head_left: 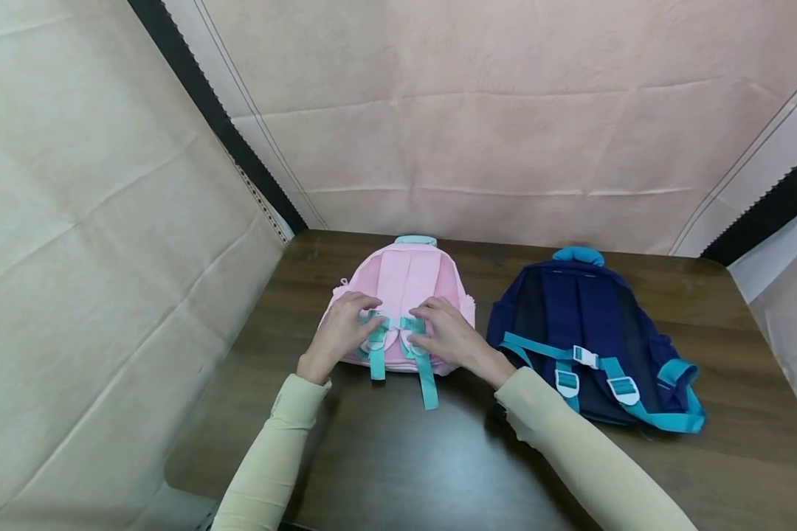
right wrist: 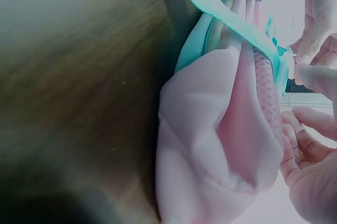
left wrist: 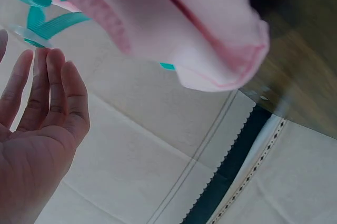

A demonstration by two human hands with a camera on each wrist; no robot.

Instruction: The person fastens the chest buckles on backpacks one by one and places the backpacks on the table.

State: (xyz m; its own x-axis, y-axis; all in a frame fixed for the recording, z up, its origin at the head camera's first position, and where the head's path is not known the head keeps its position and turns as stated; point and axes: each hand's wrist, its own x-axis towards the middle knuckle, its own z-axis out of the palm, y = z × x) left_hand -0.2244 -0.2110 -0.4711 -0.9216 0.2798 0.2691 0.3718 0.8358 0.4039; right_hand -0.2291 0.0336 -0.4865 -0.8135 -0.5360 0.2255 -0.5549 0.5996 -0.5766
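A small pink backpack [head_left: 408,284] lies on the table with its strap side up and a light blue top handle. Both hands hover over its lower part, one at each side. My left hand [head_left: 347,324] is beside the left teal strap [head_left: 377,346], its fingers extended and slightly spread in the left wrist view. My right hand [head_left: 453,335] reaches in by the right teal strap [head_left: 426,380], fingers lightly bent, thumb apart from the index finger. Loose strap ends hang toward the front. In the right wrist view, the pink side pocket [right wrist: 195,124] bulges beside the fingers.
A navy backpack [head_left: 571,317] with bright blue straps and white buckles lies to the right, close to my right forearm. The brown wooden table [head_left: 398,457] ends at a pale fabric backdrop [head_left: 505,147] behind and another at left.
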